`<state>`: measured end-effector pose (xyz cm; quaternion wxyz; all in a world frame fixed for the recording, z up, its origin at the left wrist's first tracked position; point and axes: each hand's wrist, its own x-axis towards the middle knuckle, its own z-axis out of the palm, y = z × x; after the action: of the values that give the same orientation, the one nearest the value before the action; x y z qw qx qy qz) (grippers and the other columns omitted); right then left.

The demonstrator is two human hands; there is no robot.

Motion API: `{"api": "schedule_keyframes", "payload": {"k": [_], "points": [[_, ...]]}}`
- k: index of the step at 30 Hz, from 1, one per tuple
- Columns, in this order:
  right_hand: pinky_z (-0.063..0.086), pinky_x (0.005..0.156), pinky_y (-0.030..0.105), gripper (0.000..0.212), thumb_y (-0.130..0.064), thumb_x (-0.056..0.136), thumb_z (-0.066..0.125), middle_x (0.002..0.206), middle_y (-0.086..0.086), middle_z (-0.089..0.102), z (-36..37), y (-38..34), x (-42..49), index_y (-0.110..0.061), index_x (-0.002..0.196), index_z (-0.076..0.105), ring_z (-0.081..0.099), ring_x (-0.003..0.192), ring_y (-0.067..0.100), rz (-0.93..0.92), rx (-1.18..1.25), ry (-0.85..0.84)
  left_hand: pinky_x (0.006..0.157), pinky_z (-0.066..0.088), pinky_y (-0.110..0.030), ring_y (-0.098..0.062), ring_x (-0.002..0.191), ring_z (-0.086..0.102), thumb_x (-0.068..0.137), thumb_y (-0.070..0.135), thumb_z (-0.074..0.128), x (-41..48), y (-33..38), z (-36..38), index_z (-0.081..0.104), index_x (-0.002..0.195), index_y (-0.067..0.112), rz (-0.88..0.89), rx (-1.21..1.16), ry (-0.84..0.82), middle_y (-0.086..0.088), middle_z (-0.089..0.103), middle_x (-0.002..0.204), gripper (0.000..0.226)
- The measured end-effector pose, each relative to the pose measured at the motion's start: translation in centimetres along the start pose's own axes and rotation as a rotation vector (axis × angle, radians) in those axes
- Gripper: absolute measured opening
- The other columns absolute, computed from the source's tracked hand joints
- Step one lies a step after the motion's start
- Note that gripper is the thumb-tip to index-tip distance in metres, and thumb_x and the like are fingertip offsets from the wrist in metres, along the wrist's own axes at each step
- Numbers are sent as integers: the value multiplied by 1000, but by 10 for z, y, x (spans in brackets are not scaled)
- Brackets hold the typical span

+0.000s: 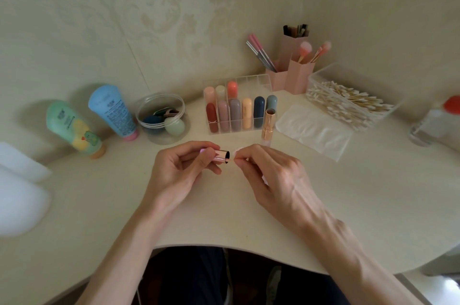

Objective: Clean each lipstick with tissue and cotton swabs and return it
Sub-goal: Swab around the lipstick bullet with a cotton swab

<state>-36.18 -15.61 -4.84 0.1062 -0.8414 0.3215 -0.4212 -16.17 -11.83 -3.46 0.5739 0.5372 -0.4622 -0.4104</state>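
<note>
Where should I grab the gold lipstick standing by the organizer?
Grip the gold lipstick around its upper barrel, coming from the front right. It stands upright and uncapped, the clear organizer crowds its left and back, and the top looks open, so avoid pinching there.

Both forearms extended forward over near edge of table, bare, converging toward middle. Left hand (pixel 183 170) held palm inward, fingers curled, thumb and fingertips closed around small cylindrical item. Right hand (pixel 271 172) held back-up, wrist slightly bent, thumb and index finger pinched together on small white item near left hand's fingertips. Hands kept just apart, raised slightly above table surface. Remaining right fingers folded under.
</note>
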Motion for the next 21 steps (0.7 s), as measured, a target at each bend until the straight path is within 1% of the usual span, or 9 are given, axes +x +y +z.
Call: {"api": "schedule_keyframes", "payload": {"k": [3, 8, 12, 16, 18, 21], "points": [[50, 60, 39, 19, -24, 110, 54, 88, -4, 68, 0, -2, 1, -12, 103, 66, 60, 70, 21, 12, -22, 21, 49, 39, -15, -22, 63, 73, 87, 22, 68, 0, -1, 1, 75, 99, 3, 12, 0, -23, -13, 79, 83, 23], [48, 61, 37, 17, -25, 110, 57, 83, -8, 63, 0, -1, 1, -13, 103, 67, 58, 69, 19, 49, -53, 39, 56, 44, -10, -23, 64, 72, 88, 17, 69, -1, -1, 2, 75, 98, 0, 38, 3, -47, -15, 79, 84, 21], [45, 59, 33, 19, -27, 110, 58, 79, -18, 48, -1, -1, 3, -14, 101, 68, 53, 66, 15, 70, -51, 55, 57, 44, -9, -22, 64, 72, 89, 16, 68, -2, -1, 1, 76, 98, 0, 44, 4, -47, -14, 79, 84, 20], [45, 56, 36, 22, -29, 109, 59, 74, -13, 56, 1, 1, 1, -14, 98, 69, 53, 62, 16, 92, -52, 68, 58, 45, -9, -22, 65, 73, 90, 12, 68, -3, -1, 1, 76, 99, -2, 38, 1, -56, -16, 79, 85, 18], [45, 55, 37, 24, -30, 110, 58, 72, -11, 57, 0, 2, 1, -13, 96, 69, 52, 61, 17, 97, -47, 63, 59, 45, -9, -21, 66, 73, 90, 11, 68, -3, 0, 1, 75, 100, -2, 38, 7, -67, -16, 79, 86, 18], [44, 53, 38, 26, -31, 110, 56, 71, -10, 57, 0, 2, 0, -13, 95, 68, 50, 58, 18, 104, -44, 60, 56, 42, -11, -20, 67, 74, 88, 17, 69, -3, 1, 1, 76, 98, 3, 22, -4, -50, -12, 79, 85, 19]]}}
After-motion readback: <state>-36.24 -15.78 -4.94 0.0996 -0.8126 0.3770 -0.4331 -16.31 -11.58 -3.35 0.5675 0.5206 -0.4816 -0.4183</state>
